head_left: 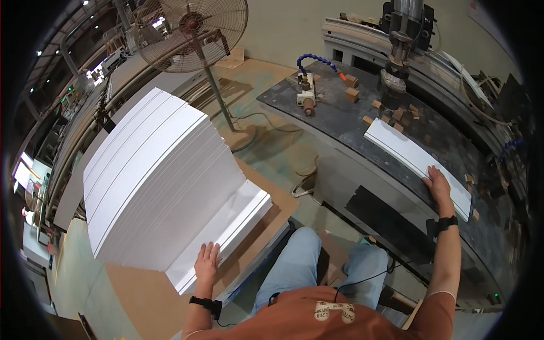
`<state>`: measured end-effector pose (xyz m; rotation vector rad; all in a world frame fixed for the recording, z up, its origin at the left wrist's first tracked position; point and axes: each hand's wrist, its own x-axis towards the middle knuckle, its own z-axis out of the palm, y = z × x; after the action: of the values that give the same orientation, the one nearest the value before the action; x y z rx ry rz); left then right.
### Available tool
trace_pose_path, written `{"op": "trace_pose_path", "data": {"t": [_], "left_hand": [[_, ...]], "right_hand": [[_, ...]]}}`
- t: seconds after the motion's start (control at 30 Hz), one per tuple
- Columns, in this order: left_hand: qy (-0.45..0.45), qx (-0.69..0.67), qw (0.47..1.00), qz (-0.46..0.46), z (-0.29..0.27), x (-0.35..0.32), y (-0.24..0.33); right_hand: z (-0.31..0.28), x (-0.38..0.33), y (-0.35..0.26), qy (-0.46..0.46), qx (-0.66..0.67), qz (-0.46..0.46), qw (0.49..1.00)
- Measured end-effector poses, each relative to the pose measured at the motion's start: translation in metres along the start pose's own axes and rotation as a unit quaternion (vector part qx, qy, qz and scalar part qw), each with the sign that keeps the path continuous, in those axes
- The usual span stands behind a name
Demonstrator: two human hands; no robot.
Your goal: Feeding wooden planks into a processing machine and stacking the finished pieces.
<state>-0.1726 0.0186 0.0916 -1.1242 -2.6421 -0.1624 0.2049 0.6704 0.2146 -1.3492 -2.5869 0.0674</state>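
On white panels (399, 148) rest left hand (206, 265) and right hand (438, 185), both with fingers extended; panel undersides hidden.

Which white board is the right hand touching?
The single white board on the dark table, under the right hand; the other white boards are stacked at left.

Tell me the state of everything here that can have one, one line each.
Left hand: open, on the low white stack
Right hand: resting on the white panel
White panel: laid over the black table
Tall white stack: piled beside the low one
Fan: standing; whether spinning, unclear
Blue hose: bent into an arch
Wooden blocks: scattered on the table
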Motion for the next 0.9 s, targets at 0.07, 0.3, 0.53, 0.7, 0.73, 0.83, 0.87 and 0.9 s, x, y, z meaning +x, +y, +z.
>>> {"op": "trace_pose_path", "data": {"t": [0.07,0.3,0.53,0.7,0.73,0.83,0.87,0.9], "left_hand": [[-0.025,-0.028,0.999,0.025,0.002,0.007,-0.005],[-0.046,-0.083,0.994,-0.055,0.027,0.010,-0.008],[0.086,-0.240,0.939,0.230,0.012,0.173,0.168],[0.102,-0.329,0.820,0.457,-0.043,0.286,0.386],[0.093,-0.333,0.800,0.491,-0.047,0.299,0.422],[0.093,-0.289,0.794,0.527,-0.043,0.315,0.497],[0.060,-0.276,0.788,0.547,-0.039,0.314,0.516],[0.027,-0.263,0.781,0.565,-0.035,0.313,0.529]], "right_hand": [[-0.002,-0.003,-0.001,0.009,0.003,0.004,1.000],[0.015,0.009,0.010,0.008,0.011,0.019,1.000],[0.014,0.000,-0.002,0.078,-0.040,0.015,0.996],[0.000,-0.017,-0.003,0.050,-0.028,0.054,0.997],[-0.003,-0.020,-0.001,0.057,-0.031,0.060,0.996],[-0.012,-0.025,0.002,0.029,-0.010,0.077,0.997],[-0.009,-0.026,0.004,0.032,-0.014,0.079,0.996],[-0.002,-0.026,0.004,0.062,-0.018,0.069,0.996]]}}
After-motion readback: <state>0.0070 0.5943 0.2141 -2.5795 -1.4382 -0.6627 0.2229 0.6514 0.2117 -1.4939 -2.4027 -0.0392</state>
